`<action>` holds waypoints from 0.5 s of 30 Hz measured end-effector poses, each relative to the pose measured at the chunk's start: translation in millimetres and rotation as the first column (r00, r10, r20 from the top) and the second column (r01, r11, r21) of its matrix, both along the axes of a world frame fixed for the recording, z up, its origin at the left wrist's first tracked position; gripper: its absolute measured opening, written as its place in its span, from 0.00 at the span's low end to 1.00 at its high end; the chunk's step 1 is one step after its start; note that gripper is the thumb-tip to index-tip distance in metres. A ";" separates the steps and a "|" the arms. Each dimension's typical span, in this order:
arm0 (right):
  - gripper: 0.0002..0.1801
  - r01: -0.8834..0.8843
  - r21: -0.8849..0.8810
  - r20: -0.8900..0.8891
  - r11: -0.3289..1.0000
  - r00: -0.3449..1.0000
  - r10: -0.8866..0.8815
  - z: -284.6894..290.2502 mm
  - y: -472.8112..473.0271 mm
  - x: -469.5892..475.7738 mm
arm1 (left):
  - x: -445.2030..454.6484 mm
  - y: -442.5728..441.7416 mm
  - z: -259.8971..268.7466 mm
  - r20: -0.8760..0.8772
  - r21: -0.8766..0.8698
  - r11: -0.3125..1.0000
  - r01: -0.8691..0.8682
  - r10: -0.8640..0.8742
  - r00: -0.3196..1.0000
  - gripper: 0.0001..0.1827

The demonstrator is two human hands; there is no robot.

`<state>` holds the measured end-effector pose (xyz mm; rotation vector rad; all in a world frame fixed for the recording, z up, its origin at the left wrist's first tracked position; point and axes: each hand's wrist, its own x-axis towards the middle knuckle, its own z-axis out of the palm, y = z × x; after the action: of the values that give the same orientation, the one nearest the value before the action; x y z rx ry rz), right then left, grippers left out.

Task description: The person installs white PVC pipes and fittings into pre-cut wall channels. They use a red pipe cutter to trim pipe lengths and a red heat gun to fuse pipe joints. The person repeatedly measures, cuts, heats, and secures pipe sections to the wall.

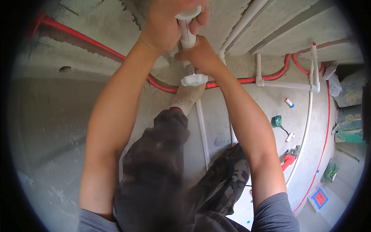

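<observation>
Both of my hands are on a white plastic pipe fitting (188, 33) with a red stripe, at the top of the view. My left hand (165, 26) wraps its upper part, by a round white flange (189, 14); some of the fingers are cut off by the picture's edge. Lower down, my right hand (201, 53) closes around the same fitting and hides part of it. Below that hand show a metal collar (190, 69) and a white lobed valve handwheel (194, 79). Just under the handwheel is my foot in a pale shoe (187, 97).
Red conduit (84, 36) runs along the wall base, and white pipes (287, 84) stand at right. On the concrete floor lie a green tape measure (277, 121), short pipe pieces (289, 102) and a red tool (288, 161). Filled sacks (350, 92) are stacked at far right.
</observation>
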<state>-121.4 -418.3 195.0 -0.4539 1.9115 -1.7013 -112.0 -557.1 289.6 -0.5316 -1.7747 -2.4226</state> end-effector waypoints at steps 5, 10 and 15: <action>0.14 -0.021 -0.001 0.008 1.000 1.000 0.021 -4.5 -1.7 -2.6 | -3.2 -6.8 -1.1 0.044 -0.024 0.999 0.042 -0.041 0.998 0.23; 0.29 -0.058 0.015 -0.026 0.998 0.998 0.058 -9.0 3.8 -3.2 | -0.7 -5.8 -2.6 0.047 0.017 0.996 0.088 -0.089 0.995 0.23; 0.47 0.269 0.169 -0.223 0.948 0.948 -0.229 -7.6 28.9 43.8 | 6.3 -7.9 -0.7 0.023 -0.192 0.981 0.025 -0.021 1.000 0.23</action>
<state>-77.6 -389.4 187.4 -0.3272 2.3451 -1.6463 -105.6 -565.1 288.8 -0.5494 -2.0363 -2.2914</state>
